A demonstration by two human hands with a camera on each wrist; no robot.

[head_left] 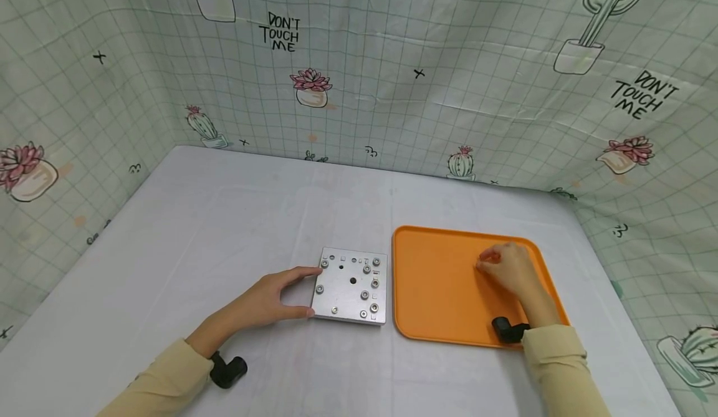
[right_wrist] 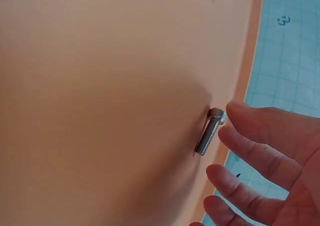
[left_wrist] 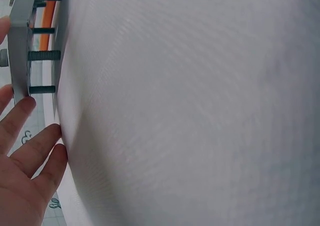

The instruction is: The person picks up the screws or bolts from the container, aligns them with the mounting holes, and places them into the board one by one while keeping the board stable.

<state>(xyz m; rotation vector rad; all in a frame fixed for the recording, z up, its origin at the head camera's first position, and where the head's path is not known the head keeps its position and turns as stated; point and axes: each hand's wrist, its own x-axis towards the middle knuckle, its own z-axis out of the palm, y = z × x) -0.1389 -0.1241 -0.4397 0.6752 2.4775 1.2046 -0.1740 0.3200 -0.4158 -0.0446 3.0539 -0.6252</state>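
Note:
A square silver metal plate [head_left: 350,292] rests on the white table, with several socket-head screws and some holes in its top. In the left wrist view, threaded shanks [left_wrist: 44,55] stick out from its underside. My left hand [head_left: 275,295] touches the plate's left side, index finger and thumb spread apart along it. My right hand [head_left: 509,269] is low over the orange tray [head_left: 434,280], its thumb and index tips close together. Right beside those tips, in the right wrist view, a socket-head screw [right_wrist: 210,131] appears to lie on the tray. The head view hides this screw.
The tray's raised orange rim stands just right of the plate. A patterned cloth [head_left: 370,62] surrounds the table at the back and sides. Black wrist devices [head_left: 227,370] are worn on both arms.

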